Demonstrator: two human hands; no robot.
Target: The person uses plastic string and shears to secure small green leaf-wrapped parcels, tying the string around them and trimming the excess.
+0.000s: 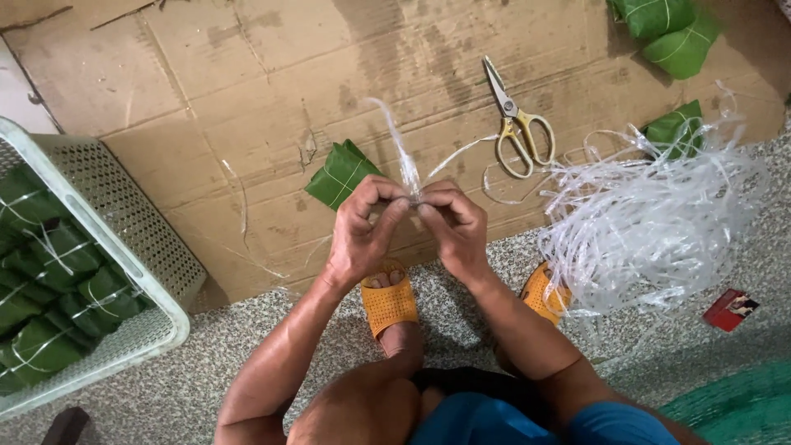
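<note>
My left hand (360, 228) and my right hand (453, 224) meet in front of me, fingertips pinched together on clear plastic string (403, 156) that sticks up and fans out from between them. Just behind my left hand a green leaf-wrapped parcel (340, 173) tied with string lies on the flattened cardboard (247, 99). Yellow-handled scissors (515, 124) lie on the cardboard beyond my right hand, shut. A big loose heap of the same clear string (659, 214) sits to the right.
A white perforated basket (124, 222) at the left holds several tied green parcels. More green parcels (669, 33) lie at the top right, another (674, 128) by the string heap. My feet wear orange sandals (389, 301). A small red packet (730, 308) lies on the speckled floor.
</note>
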